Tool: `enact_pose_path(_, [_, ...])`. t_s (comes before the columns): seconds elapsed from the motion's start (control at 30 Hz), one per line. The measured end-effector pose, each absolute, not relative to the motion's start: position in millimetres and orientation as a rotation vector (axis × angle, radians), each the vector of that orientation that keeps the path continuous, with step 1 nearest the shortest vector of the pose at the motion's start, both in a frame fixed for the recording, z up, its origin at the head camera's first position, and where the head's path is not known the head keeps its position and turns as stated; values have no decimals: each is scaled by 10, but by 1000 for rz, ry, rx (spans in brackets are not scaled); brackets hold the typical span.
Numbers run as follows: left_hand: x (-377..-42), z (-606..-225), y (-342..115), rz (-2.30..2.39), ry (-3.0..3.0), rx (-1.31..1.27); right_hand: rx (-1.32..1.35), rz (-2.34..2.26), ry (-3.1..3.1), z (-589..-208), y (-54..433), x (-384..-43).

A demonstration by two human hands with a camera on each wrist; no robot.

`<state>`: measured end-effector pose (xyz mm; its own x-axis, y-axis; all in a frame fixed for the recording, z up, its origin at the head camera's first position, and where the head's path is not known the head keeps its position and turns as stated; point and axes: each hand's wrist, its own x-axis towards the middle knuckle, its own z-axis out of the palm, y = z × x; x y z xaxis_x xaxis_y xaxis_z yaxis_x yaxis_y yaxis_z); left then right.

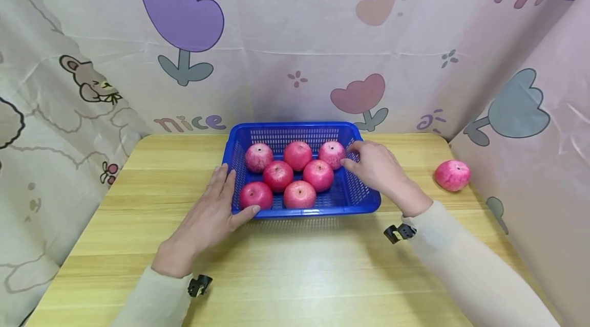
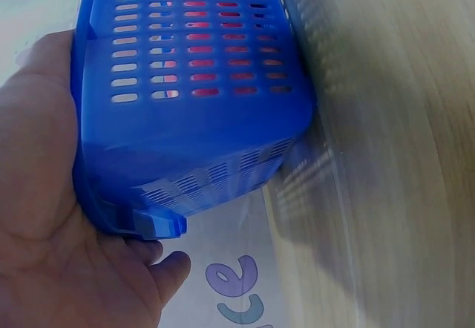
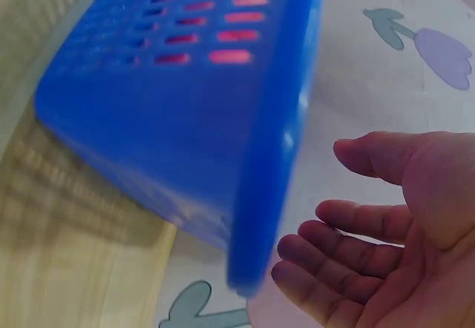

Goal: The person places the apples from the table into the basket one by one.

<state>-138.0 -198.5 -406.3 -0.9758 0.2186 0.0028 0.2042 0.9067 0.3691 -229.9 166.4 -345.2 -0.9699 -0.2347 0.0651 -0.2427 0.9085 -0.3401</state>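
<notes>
A blue plastic basket [image 1: 341,210] with slotted sides stands on the table, holding several red apples [image 1: 299,195]. My left hand [image 1: 207,214] rests on the basket's front left corner, fingers extended along the left rim and thumb over the front rim. From the left wrist view, the palm lies against the basket rim [image 2: 85,157]. Over the right rim is my right hand [image 1: 379,169], its thumb and fingers apart, close to the apple [image 1: 331,154] in the back right corner. In the right wrist view, nothing sits between that hand's fingers [image 3: 349,254].
A single apple [image 1: 453,175] lies on the wooden table [image 1: 295,270] to the right of the basket, near the right edge. A printed curtain [image 1: 276,50] hangs behind the table and along both sides. Each wrist carries a small black camera mount [image 1: 400,233].
</notes>
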Motion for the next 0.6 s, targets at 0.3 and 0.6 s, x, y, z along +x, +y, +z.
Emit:
enact_pose_path(0.3, [-1381,-4062,-1976,579,3027,329,241,586,-3043,-3426,1932,-2310])
enact_pose_path(0.6, [-1379,-4064,-1977,588,3021,320,115,587,-3074,-3554,2264,-2359])
